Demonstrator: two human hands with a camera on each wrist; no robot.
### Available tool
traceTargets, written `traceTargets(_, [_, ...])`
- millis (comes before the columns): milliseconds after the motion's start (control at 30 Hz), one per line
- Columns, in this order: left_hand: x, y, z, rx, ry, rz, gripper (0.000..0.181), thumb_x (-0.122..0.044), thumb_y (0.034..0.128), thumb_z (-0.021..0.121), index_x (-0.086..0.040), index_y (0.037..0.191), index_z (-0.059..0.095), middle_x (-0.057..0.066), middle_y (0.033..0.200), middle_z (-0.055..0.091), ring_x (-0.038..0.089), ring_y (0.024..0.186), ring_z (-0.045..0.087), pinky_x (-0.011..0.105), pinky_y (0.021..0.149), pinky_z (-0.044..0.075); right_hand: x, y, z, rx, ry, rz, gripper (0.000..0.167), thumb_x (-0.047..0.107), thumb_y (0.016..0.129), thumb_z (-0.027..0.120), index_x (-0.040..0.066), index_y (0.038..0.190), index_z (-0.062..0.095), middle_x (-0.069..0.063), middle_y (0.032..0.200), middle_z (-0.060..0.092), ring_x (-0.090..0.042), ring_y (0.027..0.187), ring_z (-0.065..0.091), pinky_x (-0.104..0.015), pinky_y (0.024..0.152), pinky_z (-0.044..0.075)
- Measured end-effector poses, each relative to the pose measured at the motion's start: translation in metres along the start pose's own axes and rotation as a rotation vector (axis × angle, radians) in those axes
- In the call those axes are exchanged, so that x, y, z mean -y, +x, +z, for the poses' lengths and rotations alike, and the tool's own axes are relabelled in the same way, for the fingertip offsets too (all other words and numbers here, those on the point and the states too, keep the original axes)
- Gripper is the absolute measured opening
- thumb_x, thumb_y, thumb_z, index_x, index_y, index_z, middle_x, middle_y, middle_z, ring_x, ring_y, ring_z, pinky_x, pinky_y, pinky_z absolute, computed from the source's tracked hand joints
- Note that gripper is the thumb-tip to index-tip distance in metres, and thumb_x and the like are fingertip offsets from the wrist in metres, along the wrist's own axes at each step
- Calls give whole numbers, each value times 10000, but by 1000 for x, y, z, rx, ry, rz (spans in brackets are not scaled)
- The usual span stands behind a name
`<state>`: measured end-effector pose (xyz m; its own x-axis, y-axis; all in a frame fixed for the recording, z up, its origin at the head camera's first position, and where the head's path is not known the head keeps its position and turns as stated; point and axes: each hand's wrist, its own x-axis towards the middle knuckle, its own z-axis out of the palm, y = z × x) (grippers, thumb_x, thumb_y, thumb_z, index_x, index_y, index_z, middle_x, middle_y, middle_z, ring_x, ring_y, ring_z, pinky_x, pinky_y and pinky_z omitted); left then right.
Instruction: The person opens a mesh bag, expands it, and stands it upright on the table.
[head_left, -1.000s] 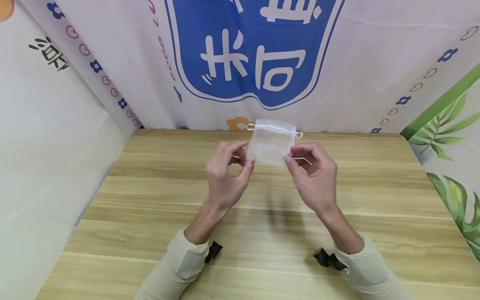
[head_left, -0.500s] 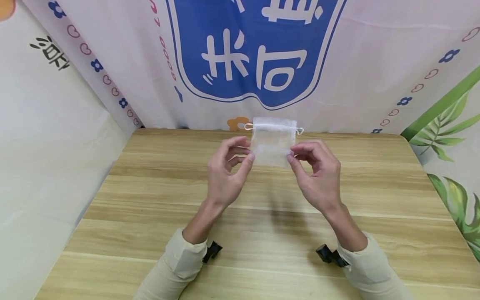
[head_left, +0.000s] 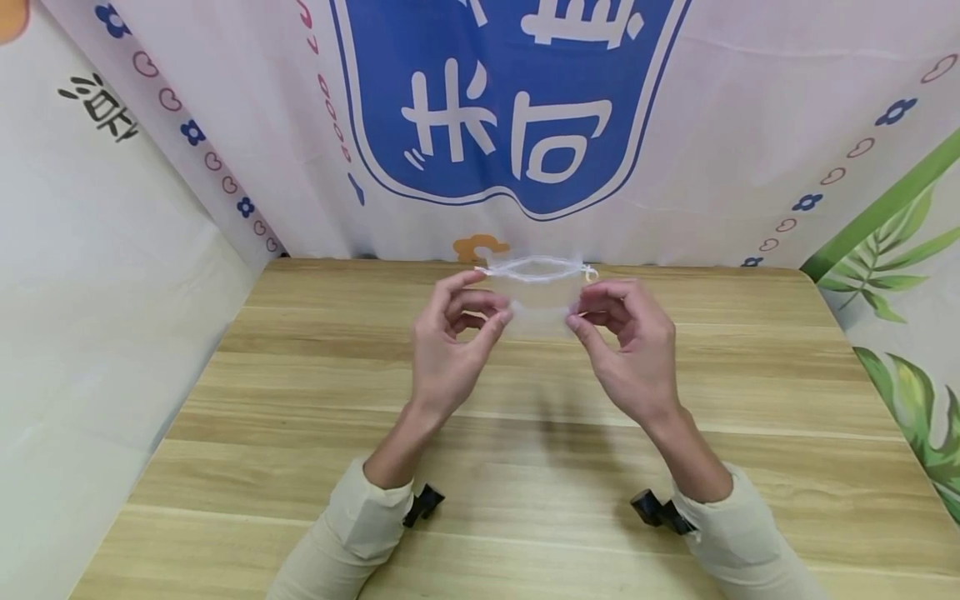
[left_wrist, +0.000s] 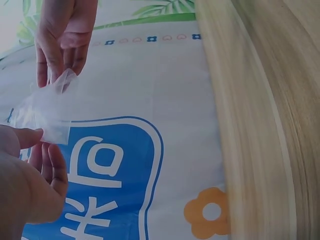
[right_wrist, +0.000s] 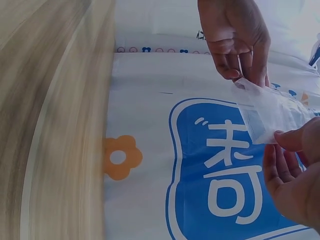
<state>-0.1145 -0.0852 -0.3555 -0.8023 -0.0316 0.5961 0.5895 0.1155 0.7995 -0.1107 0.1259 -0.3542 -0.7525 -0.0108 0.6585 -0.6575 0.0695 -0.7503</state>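
Observation:
A small sheer white drawstring pouch (head_left: 538,296) is held up above the table between both hands. Its mouth faces away and gapes a little, and a cord loop sticks out at each side. My left hand (head_left: 453,342) pinches the pouch's left edge between thumb and fingers. On the right edge, my right hand (head_left: 630,346) grips it the same way. The left wrist view shows the pouch (left_wrist: 50,110) stretched between the two hands; in the right wrist view the pouch (right_wrist: 270,112) looks translucent, with no contents that I can make out.
Below lies a wood-grain table (head_left: 300,467). A printed curtain (head_left: 720,167) with a blue emblem hangs along its far edge. Pale walls or sheets stand at both sides, the right one bearing leaf prints (head_left: 907,392). Black camera mounts (head_left: 660,510) sit at the sleeve cuffs.
The pouch has tilted, its top edge dropping lower, and its mouth now gapes where it lay flat before. Both hands keep their hold with small shifts of the fingers.

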Motion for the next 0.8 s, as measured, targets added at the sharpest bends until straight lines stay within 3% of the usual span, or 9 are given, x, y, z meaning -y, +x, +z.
traceTargets(167, [1, -1, 2, 16, 1, 19, 446, 137, 886, 784, 108, 1291, 599, 259, 991, 785, 60, 895, 723, 231, 773, 654, -1, 0, 3, 4, -13, 17, 403, -286, 812, 744, -212, 1172, 579, -3, 1082, 683, -43, 935, 735, -203, 836, 645])
traceTargets(400, [2, -1, 0, 21, 33, 3, 419, 139, 901, 757, 93, 1292, 615, 245, 1000, 786, 56, 897, 717, 211, 790, 642, -3, 0, -3, 35, -122, 109, 380, -224, 840, 774, -162, 1188, 634, -214, 1124, 680, -43, 971, 717, -200, 874, 641])
traceTargets(600, [5, 1, -3, 66, 69, 15, 389, 124, 915, 745, 67, 1286, 640, 216, 998, 789, 222, 876, 745, 236, 779, 647, -3, 1, -9, 85, -297, 140, 200, -64, 893, 827, -23, 1062, 730, -122, 1033, 738, -46, 955, 695, -123, 851, 600])
traceTargets(800, [12, 1, -4, 122, 104, 43, 412, 148, 897, 743, 65, 1289, 650, 202, 976, 792, 312, 879, 767, 304, 787, 671, -3, 1, -11, 97, -354, 133, 128, -38, 904, 829, 25, 993, 760, -95, 940, 788, -82, 870, 709, -95, 802, 573])
